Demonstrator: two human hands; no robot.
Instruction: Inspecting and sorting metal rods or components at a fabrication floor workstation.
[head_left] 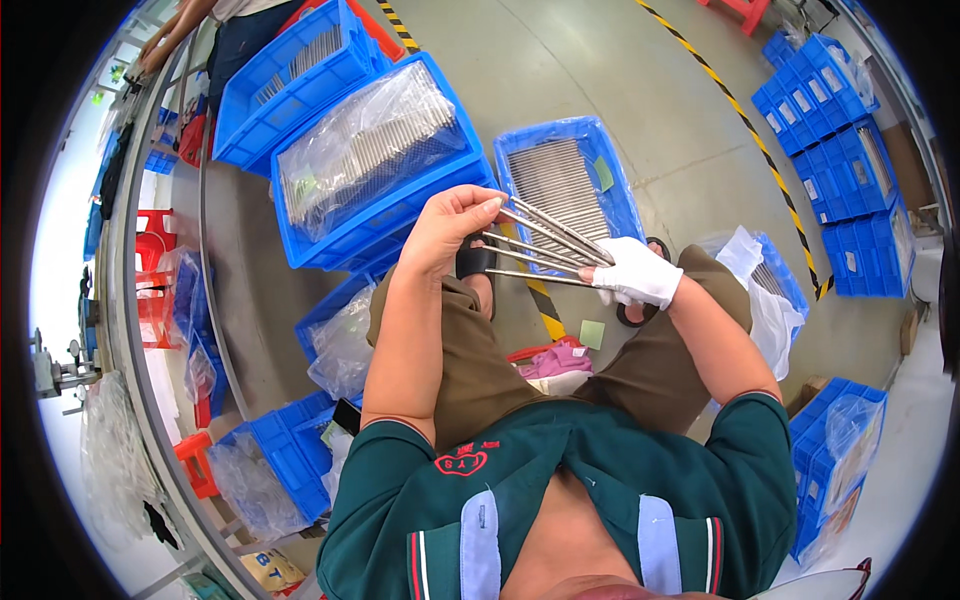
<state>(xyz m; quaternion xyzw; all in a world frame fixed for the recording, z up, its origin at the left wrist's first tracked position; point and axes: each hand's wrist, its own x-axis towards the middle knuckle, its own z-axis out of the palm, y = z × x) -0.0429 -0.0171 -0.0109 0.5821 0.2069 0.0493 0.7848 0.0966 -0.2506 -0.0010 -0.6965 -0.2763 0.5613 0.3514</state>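
Note:
Several slim, shiny metal rods (549,230) fan out between my hands, above my knees. My right hand (637,273), in a white glove, is closed around their right ends. At the other end my bare left hand (455,228) pinches the tip of the upper rods between thumb and fingers. The lower rods spread apart, their left ends close to that hand; whether its curled fingers touch them I cannot tell. Just beyond the rods, a blue crate (556,128) on the floor holds a row of similar metal rods (556,180).
Stacked blue crates (375,245) with plastic-covered rods stand at left. By my right knee is another blue crate (790,280) with white plastic. More blue crates (865,255) line the right side. A metal-framed bench (150,400) runs along the left; a person (240,40) stands far left.

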